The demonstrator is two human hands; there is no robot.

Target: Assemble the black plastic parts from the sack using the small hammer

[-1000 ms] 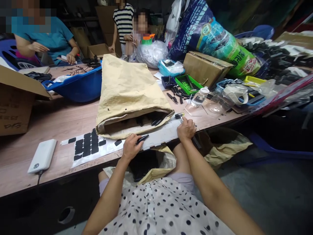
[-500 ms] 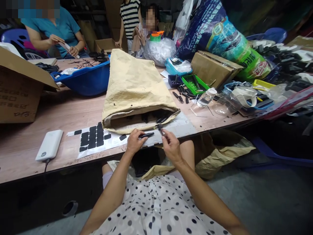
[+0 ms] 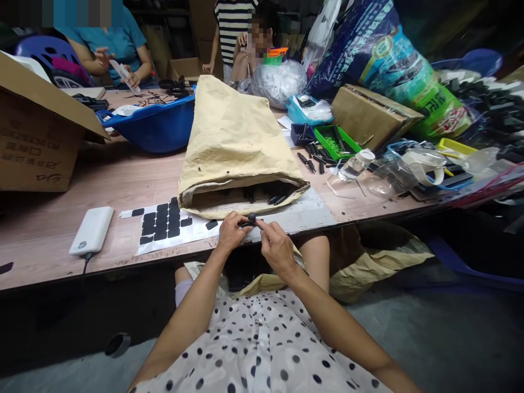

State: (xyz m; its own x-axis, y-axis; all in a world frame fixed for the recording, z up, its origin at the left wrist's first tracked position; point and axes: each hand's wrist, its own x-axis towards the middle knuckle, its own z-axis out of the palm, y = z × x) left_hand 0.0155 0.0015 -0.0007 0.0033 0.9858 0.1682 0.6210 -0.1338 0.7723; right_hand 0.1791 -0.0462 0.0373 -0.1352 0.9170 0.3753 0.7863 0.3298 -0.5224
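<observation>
My left hand (image 3: 230, 232) pinches a thin black stick-like part (image 3: 245, 222) at the table's near edge. My right hand (image 3: 275, 245) is closed beside it, its fingertips meeting the same part at a small round black end (image 3: 251, 216). Both hands work just in front of the open mouth of a tan paper sack (image 3: 237, 144) lying on the table, with several black parts inside. A white sheet with black rectangular pads (image 3: 161, 225) lies left of my left hand.
A white power bank (image 3: 92, 230) with a cable sits at the left. A cardboard box (image 3: 33, 136) and a blue tub (image 3: 153, 128) stand behind. Green tray (image 3: 335, 142), bottle (image 3: 354, 164) and clutter fill the right. Other people sit at the far end.
My right hand came in from the right edge of the white sheet to meet my left hand at the black part. The view shifted so everything sits further right.
</observation>
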